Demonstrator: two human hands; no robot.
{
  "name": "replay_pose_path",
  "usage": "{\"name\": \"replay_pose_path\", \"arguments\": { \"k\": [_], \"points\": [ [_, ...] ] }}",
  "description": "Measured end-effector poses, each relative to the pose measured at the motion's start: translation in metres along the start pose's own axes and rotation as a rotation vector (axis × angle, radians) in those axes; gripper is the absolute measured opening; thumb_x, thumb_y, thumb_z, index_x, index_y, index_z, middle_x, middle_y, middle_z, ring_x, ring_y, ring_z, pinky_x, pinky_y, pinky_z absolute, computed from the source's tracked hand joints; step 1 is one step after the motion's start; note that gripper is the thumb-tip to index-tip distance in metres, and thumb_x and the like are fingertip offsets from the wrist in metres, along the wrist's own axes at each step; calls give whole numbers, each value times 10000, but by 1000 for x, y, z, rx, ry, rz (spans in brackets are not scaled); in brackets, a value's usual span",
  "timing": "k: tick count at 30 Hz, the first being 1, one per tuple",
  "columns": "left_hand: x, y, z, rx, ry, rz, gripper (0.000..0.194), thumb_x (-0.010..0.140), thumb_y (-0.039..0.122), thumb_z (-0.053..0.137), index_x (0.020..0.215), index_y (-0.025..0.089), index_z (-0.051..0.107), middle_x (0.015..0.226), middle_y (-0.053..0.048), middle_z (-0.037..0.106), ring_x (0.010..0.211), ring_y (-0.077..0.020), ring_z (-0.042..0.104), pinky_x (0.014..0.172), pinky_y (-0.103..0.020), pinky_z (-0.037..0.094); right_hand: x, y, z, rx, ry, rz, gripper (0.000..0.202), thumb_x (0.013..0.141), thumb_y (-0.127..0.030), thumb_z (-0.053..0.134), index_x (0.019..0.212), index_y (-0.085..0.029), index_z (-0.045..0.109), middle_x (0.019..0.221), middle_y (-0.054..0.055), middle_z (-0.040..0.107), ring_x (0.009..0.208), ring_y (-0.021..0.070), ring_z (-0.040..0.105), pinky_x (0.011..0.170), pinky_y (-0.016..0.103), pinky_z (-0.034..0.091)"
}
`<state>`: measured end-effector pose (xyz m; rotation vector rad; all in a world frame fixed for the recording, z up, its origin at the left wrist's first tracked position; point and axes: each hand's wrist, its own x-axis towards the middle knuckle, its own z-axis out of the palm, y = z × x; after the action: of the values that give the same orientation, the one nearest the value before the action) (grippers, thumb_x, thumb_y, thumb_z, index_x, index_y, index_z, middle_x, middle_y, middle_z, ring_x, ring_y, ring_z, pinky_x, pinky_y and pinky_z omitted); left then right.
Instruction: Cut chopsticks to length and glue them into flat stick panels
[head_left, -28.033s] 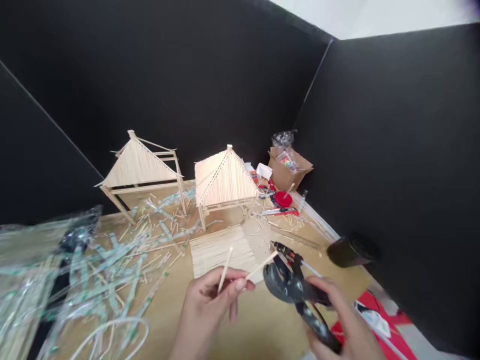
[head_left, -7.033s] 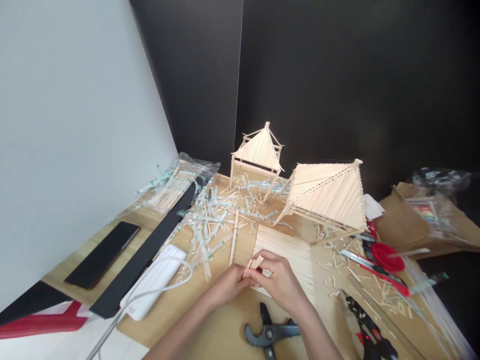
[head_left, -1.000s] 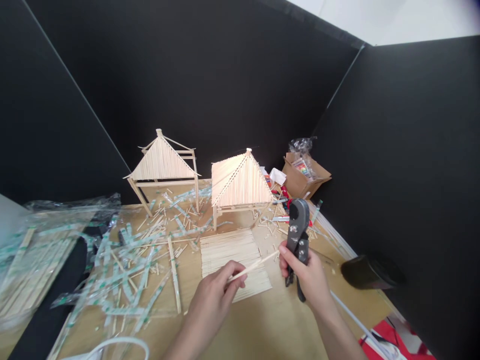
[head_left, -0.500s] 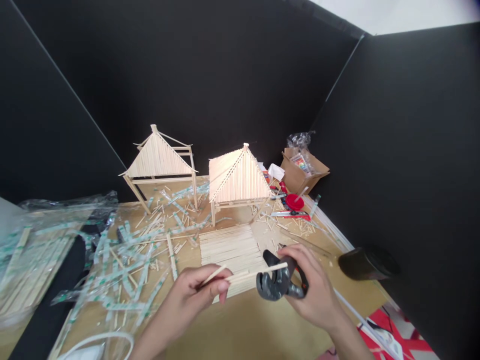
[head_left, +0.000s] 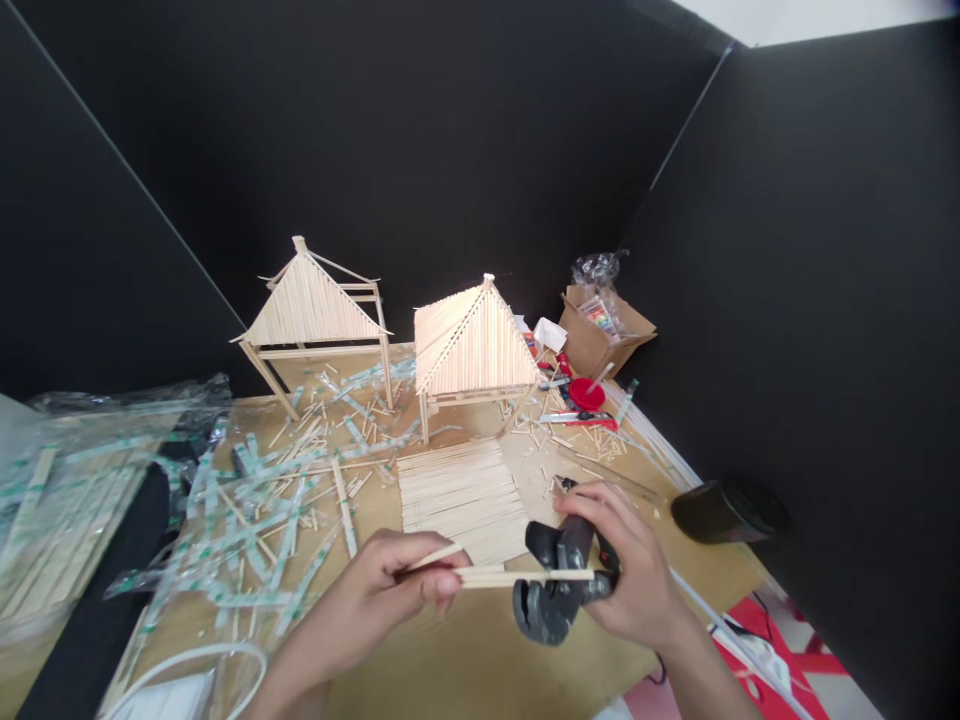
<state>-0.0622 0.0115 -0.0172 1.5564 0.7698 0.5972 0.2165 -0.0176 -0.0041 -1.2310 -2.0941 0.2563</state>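
Pale sticks (head_left: 491,578) across the black cutter (head_left: 551,615), toward the front edge of the table (head_left: 465,660)

Left hand (head_left: 397,580): thumb and fingers pinch the pale sticks, a shorter piece (head_left: 439,555) angled up from the same grip. Right hand (head_left: 630,565): fingers wrapped around the black cutter, its jaws parted. The sticks are held up over the table between the two hands, in from the front edge. Whether they sit inside the bite or only pass in front of it, I cannot tell from this angle.

On doing it well, my judgement: a firm left pinch close to the jaws should limit bending. Best to have the sticks square to the blade, the wanted length checked, fingertips clear of the hook. A steady squeeze should crush such light wood less than a snap. (Offcuts (head_left: 307,440) litter the table's left half, easily mixed up with good pieces.)

Looks: straight, slender, pale and plain. Ends staggered; one stick reaches right, past the cutter's head, while its neighbour stops short. Same tone as the slatted panel (head_left: 457,500) lying flat mid-table, and as the roofed model (head_left: 480,350) standing behind it, toward the back edge.
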Motion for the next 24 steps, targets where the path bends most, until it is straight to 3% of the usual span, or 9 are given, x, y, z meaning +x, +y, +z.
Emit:
{"name": "replay_pose_path", "arguments": {
  "k": [9, 24],
  "points": [
    [4, -3, 1, -106, -49, -54, 269, 891, 349, 555, 749, 139, 646, 612, 16, 563, 504, -53, 361, 501, -198, 264, 3, 2, -1, 11, -37, -11, 449, 673, -148, 586, 1114, -209, 525, 1002, 87, 528, 941, 250, 537, 825, 407, 439],
    [6, -13, 1, -193, -78, -151, 312, 868, 410, 577, 794, 120, 664, 580, 10, 552, 466, -42, 317, 436, -195, 199, 0, 8, 3, -9, -53, -7, 449, 671, -170, 629, 1106, -226, 532, 1011, 79, 580, 949, 236, 578, 827, 367, 459]
  ]
}}
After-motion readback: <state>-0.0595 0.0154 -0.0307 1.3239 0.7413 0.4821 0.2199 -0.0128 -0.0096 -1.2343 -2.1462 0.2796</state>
